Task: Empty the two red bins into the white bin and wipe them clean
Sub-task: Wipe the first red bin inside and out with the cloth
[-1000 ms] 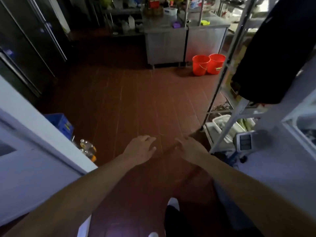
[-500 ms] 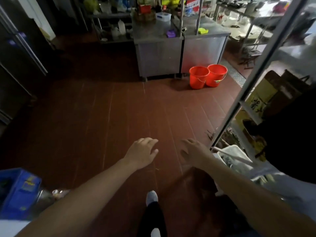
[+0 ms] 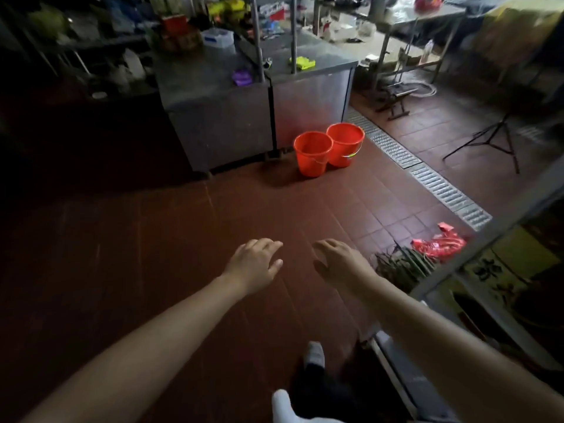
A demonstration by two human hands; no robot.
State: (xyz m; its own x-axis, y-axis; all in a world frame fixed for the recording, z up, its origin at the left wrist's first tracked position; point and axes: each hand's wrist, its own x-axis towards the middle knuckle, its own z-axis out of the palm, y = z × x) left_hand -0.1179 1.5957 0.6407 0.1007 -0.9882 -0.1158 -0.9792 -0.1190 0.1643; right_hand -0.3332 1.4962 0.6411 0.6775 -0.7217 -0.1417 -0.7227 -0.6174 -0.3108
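Observation:
Two red bins stand side by side on the brown tiled floor ahead, against a steel counter: the nearer left red bin (image 3: 312,154) and the right red bin (image 3: 345,144) with a wire handle. What they hold is hidden from here. My left hand (image 3: 255,264) and my right hand (image 3: 338,263) are stretched out in front of me over the floor, palms down, fingers apart, holding nothing. Both hands are well short of the bins. No white bin is in view.
The steel counter (image 3: 232,117) blocks the way behind the bins. A metal floor drain grate (image 3: 427,178) runs diagonally at right. A red plastic bag (image 3: 439,244) and green stalks (image 3: 403,264) lie by a metal rack (image 3: 476,239) on my right. A tripod (image 3: 494,138) stands far right.
I have walked forward and turned right: the red bins are nearer and more central, and the blue crate and white door at left are out of view. Both hands stay open.

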